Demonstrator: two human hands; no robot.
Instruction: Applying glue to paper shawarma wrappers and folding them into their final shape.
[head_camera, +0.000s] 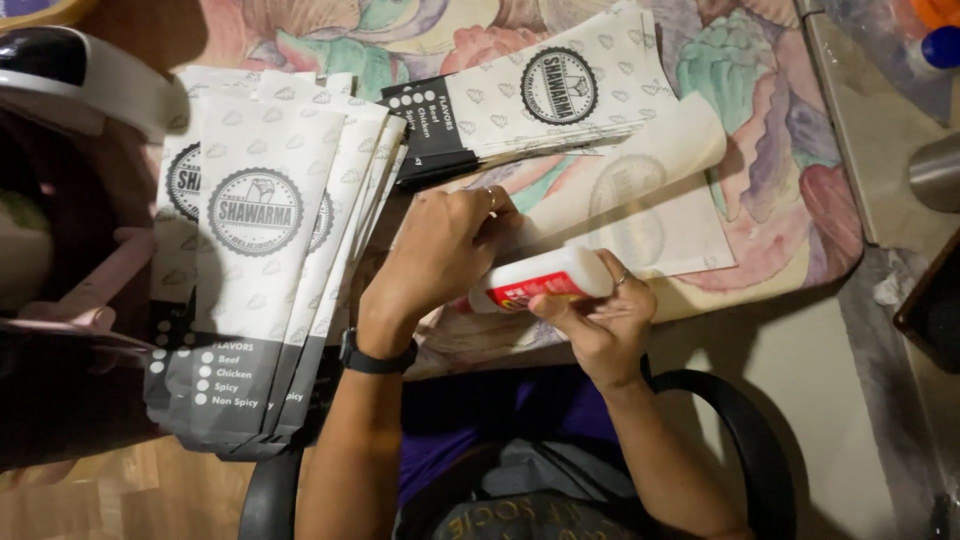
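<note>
Right hand (600, 315) closed around white glue bottle (540, 280); left hand (445, 250) pinching its tip at 10 o'clock. Risk: glue smearing paper sheet (640, 215) if squeezed.

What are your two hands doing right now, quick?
Left hand: fingers curled closed, pressing on the white printed paper sheet.
Right hand: closed around the white plastic glue bottle with red label.
</note>
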